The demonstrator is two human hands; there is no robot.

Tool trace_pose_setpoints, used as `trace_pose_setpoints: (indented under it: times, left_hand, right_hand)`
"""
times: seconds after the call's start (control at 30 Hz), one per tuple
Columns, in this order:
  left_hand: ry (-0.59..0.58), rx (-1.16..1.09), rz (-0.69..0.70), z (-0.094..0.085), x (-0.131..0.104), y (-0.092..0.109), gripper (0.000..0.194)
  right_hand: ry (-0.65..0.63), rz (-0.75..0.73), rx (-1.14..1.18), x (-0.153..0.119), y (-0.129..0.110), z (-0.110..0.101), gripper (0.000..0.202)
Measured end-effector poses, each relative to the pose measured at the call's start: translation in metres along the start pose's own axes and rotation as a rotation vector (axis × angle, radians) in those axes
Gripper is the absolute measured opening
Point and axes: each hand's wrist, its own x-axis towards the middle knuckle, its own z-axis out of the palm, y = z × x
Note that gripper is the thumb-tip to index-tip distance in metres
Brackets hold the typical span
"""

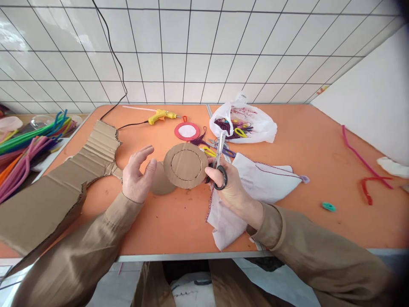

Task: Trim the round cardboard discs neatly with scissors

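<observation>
My right hand (231,187) is closed around scissors (220,155) with black handles, their blades pointing up and away. Its fingertips also pinch the right edge of a round cardboard disc (189,165). A rough circular cut line runs inside the disc's rim, and the inner piece sits in place. To the left, my left hand (138,175) is open with fingers apart, touching nothing. Behind the held disc, another round piece of cardboard (159,181) lies on the orange table (172,226), partly hidden. A white cloth (228,221) with purple stitched edging spreads under my right forearm.
A large torn cardboard sheet (47,200) covers the left side. Toward the wall are a yellow glue gun (161,116), a red-rimmed disc (187,131) and a plastic bag (263,128) of threads. Pipe cleaners lie left (27,149) and right (361,153).
</observation>
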Motion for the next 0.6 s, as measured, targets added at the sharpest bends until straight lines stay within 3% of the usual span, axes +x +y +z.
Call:
trace_pose_setpoints:
  times: [0.07,0.13,0.23,0.33,0.43,0.6]
  left_hand:
    - [-0.072,-0.238,-0.08,0.001,-0.003,0.006,0.049]
    - [-0.215,-0.433,-0.235,0.002,-0.005,0.011,0.06]
    - [-0.374,-0.614,-0.447,0.005,-0.008,0.014,0.051]
    - [-0.394,-0.671,-0.517,0.008,-0.01,0.015,0.032]
    - [-0.395,-0.654,-0.534,0.008,-0.01,0.017,0.029]
    - [-0.392,-0.658,-0.548,0.005,-0.008,0.017,0.026]
  right_hand:
    - [-0.005,-0.036,-0.012,-0.001,0.001,-0.001,0.01]
    - [-0.01,-0.082,-0.034,-0.001,0.002,-0.001,0.011]
    - [-0.006,-0.142,-0.08,-0.003,0.002,-0.002,0.011]
    - [-0.011,-0.167,-0.127,-0.004,0.001,-0.002,0.009]
    - [-0.031,-0.152,-0.149,-0.005,0.0,-0.002,0.007]
    - [-0.181,-0.087,-0.121,-0.008,-0.004,-0.002,0.01]
